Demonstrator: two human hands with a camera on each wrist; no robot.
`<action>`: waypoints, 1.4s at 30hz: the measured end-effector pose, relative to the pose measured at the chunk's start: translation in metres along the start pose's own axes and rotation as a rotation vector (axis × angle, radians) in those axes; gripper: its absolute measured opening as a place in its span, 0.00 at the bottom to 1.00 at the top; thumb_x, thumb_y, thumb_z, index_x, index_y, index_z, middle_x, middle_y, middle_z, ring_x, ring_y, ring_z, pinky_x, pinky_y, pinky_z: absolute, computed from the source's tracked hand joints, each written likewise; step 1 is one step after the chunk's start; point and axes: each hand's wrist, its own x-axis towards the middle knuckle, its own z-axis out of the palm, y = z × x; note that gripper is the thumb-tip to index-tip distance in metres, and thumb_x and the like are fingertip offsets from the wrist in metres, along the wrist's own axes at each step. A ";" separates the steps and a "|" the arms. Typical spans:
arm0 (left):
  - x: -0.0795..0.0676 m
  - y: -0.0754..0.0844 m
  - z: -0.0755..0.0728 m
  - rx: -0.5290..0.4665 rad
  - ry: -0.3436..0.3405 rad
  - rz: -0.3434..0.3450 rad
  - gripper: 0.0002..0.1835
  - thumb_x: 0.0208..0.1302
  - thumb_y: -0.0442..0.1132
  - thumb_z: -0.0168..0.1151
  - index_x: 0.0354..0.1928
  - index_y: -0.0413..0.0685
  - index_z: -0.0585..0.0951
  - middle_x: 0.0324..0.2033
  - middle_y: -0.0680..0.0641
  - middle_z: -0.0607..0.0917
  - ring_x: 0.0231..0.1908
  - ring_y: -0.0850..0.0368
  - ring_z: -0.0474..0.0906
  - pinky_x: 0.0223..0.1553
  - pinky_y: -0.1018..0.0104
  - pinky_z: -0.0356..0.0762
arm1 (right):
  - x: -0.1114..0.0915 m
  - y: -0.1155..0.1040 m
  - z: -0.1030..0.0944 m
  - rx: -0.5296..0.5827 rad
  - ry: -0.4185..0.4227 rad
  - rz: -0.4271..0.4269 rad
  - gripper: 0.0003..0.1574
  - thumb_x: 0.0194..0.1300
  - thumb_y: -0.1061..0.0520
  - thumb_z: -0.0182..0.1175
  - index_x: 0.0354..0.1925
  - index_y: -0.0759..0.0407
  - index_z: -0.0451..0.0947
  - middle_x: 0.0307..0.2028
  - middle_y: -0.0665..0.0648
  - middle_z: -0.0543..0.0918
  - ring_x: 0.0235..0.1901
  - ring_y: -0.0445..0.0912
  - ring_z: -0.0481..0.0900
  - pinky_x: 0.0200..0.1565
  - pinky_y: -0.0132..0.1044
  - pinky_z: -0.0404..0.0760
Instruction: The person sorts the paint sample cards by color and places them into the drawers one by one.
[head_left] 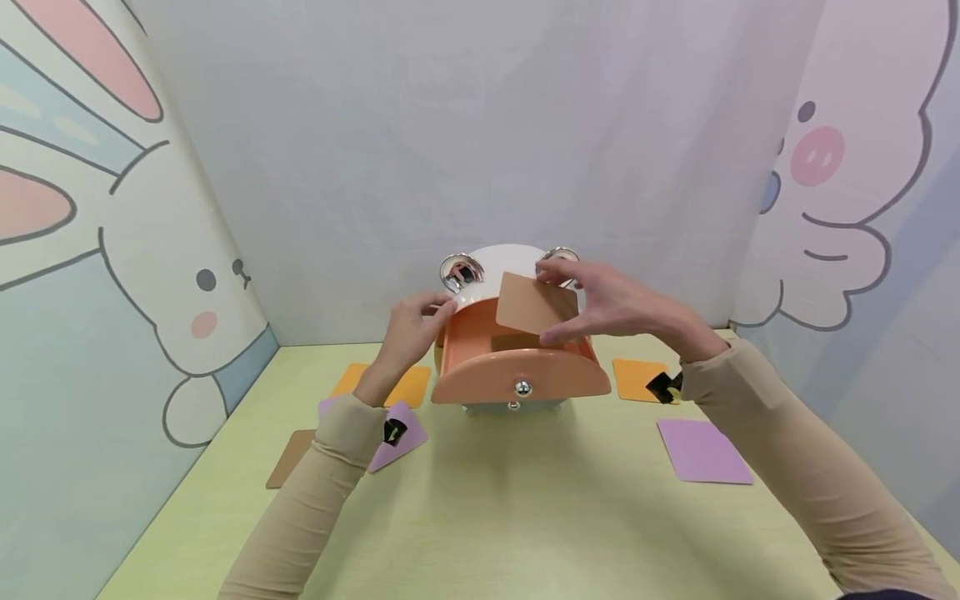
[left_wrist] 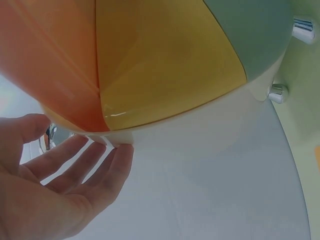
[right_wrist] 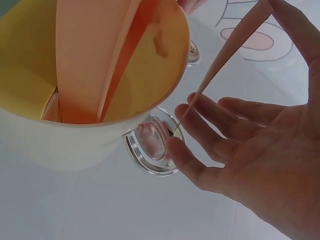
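In the head view a white rounded cabinet (head_left: 491, 289) with two shiny silver eye-like knobs stands at the back of the table. Its orange drawer (head_left: 487, 379), with a silver ball knob, is pulled out. My right hand (head_left: 618, 302) pinches a brown card (head_left: 528, 304) by its edge, thumb against fingers, above the drawer. The right wrist view shows the card (right_wrist: 220, 60) edge-on between thumb and fingertips. My left hand (head_left: 411, 332) holds the cabinet's left rim; in the left wrist view its fingertips touch the white shell (left_wrist: 165, 137). A brown strip inside the drawer is partly hidden.
Orange (head_left: 411, 387) and purple (head_left: 408, 442) cards lie left, near a brown card (head_left: 291, 457) partly behind my sleeve. On the right are an orange card (head_left: 636, 379) and a purple card (head_left: 703, 450). Cartoon-printed walls (head_left: 480, 125) enclose the table.
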 end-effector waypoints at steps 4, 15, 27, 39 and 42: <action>0.000 0.000 0.000 -0.001 0.000 0.004 0.15 0.68 0.43 0.58 0.47 0.38 0.84 0.45 0.38 0.86 0.44 0.42 0.84 0.47 0.51 0.83 | 0.000 0.000 0.000 0.006 -0.012 0.001 0.60 0.46 0.44 0.76 0.71 0.57 0.59 0.61 0.53 0.76 0.62 0.47 0.70 0.66 0.52 0.65; 0.000 0.000 0.000 -0.007 0.005 0.001 0.15 0.68 0.43 0.59 0.47 0.38 0.84 0.44 0.38 0.86 0.44 0.42 0.84 0.47 0.51 0.83 | -0.001 0.000 0.002 -0.010 -0.038 -0.014 0.61 0.46 0.42 0.76 0.72 0.54 0.59 0.62 0.53 0.75 0.63 0.47 0.70 0.66 0.53 0.65; 0.000 0.000 0.000 0.002 0.003 -0.002 0.16 0.68 0.44 0.58 0.48 0.39 0.84 0.45 0.38 0.86 0.44 0.42 0.84 0.46 0.51 0.83 | -0.003 -0.003 0.002 0.017 -0.061 -0.018 0.58 0.49 0.41 0.74 0.72 0.45 0.57 0.67 0.52 0.70 0.67 0.50 0.66 0.65 0.55 0.66; 0.000 0.000 0.000 -0.004 -0.007 -0.021 0.16 0.69 0.45 0.58 0.48 0.40 0.84 0.46 0.39 0.86 0.45 0.43 0.84 0.45 0.52 0.84 | -0.005 0.006 0.001 -0.019 -0.019 -0.039 0.47 0.53 0.45 0.72 0.67 0.52 0.66 0.65 0.55 0.74 0.63 0.55 0.70 0.63 0.54 0.68; 0.000 0.000 0.000 -0.008 -0.005 -0.027 0.16 0.69 0.45 0.58 0.48 0.40 0.84 0.46 0.39 0.86 0.45 0.43 0.83 0.45 0.52 0.84 | -0.006 0.006 0.002 -0.037 -0.052 -0.034 0.48 0.51 0.42 0.73 0.67 0.51 0.67 0.65 0.53 0.73 0.65 0.55 0.69 0.64 0.54 0.68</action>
